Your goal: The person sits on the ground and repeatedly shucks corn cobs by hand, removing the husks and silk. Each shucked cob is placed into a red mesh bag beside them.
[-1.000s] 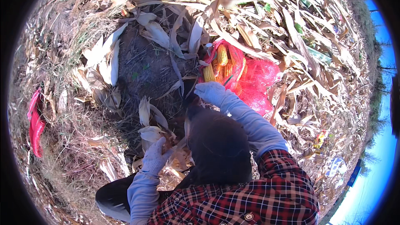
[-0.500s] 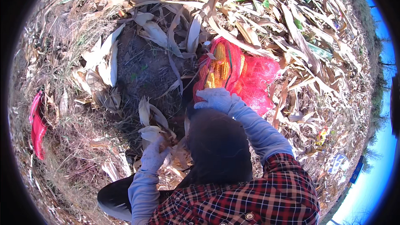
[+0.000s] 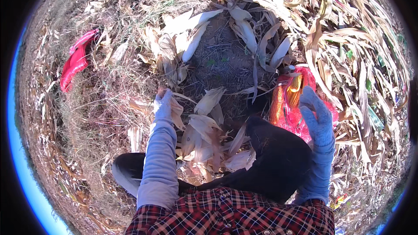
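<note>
My left hand [image 3: 163, 104], in a pale glove, is closed round a dry corn husk [image 3: 176, 112]; a brown end pokes out above the fingers. My right hand [image 3: 316, 112], also gloved, is raised with its fingers curved apart from the thumb and nothing in it. It hovers over the near side of a red mesh bag [image 3: 289, 115]. Yellow corn cobs [image 3: 277, 103] show inside the bag. Between my legs lies a heap of loose pale husks [image 3: 202, 141].
Unhusked ears [image 3: 196, 41] and another pale ear [image 3: 246, 35] lie beyond a dark soil patch [image 3: 217, 63]. A folded red mesh bag [image 3: 75, 66] rests on dry grass at the far left. Dry stalks and leaves [image 3: 348, 39] cover the right side. My bent knee [image 3: 278, 156] is beside the filled bag.
The view has swung left. My right hand has come away from the mesh bag and lifted. My left hand has moved left, off the husk heap, with a husk in it.
</note>
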Available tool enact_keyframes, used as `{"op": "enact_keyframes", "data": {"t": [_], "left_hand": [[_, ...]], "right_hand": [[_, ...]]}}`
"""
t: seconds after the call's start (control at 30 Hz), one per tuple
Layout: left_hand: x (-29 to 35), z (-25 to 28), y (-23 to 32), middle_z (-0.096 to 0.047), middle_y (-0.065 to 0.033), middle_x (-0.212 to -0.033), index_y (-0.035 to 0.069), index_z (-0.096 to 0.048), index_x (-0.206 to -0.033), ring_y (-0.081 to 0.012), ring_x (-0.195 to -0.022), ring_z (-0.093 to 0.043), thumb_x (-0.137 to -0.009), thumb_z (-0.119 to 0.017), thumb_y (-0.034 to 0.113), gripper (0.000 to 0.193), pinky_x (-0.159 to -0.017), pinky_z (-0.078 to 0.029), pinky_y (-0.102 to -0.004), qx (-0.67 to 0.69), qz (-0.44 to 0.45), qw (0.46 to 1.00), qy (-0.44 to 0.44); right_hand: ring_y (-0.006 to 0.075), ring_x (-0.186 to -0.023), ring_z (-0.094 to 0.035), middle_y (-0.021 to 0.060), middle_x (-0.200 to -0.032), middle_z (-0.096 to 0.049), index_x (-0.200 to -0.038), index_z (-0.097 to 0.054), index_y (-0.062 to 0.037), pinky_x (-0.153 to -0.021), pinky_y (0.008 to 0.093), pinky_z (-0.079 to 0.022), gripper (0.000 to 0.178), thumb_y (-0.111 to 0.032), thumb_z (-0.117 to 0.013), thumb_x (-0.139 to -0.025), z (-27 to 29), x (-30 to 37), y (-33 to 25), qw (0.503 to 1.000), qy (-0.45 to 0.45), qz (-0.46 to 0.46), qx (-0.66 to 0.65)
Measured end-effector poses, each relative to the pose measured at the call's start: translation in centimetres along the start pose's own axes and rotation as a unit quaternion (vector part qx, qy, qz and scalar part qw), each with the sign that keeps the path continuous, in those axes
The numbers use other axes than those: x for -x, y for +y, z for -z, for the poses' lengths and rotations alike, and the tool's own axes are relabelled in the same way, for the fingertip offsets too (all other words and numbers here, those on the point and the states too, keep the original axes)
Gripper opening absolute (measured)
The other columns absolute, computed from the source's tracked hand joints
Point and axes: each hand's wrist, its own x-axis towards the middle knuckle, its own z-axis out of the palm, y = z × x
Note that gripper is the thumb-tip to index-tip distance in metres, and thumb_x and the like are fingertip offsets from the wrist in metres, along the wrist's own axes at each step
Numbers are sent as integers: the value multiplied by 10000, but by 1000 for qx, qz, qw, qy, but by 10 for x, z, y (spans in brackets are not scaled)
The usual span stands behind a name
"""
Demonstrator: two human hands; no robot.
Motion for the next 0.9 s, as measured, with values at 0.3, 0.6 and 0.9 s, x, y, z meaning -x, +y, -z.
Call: {"op": "enact_keyframes", "data": {"t": [0.3, 0.6, 0.9], "left_hand": [[-21, -27, -26, -685, -217, -1305, 46, -675, -1318, -348, -1275, -624, -935, -659, 525, 614, -1083, -457, -436, -393, 70, 902, -163], [-115, -29, -30, -676, -228, -1296, 46, -611, -1356, -383, -1209, -647, -828, -815, 331, 633, -1026, -504, -445, -338, -39, 938, 65], [-154, -52, 0, -642, -247, -1355, -20, -519, -1408, -363, -1278, -622, -776, -869, 358, 816, -1098, -472, -430, -404, 65, 912, 26]], "right_hand": [[319, -914, -742, 135, -1099, -736, -1279, -658, -44, -729, 418, -582, 654, -434, -835, -785, -50, -10, -154, 857, -407, 274, 155], [230, -786, -731, 39, -953, -716, -1282, -599, -35, -639, 350, -569, 582, -373, -775, -842, -75, -26, -148, 838, -461, 187, 225], [214, -743, -722, 29, -906, -707, -1249, -630, -33, -620, 344, -563, 548, -402, -755, -864, -83, -36, -141, 822, -494, 154, 237]]}}
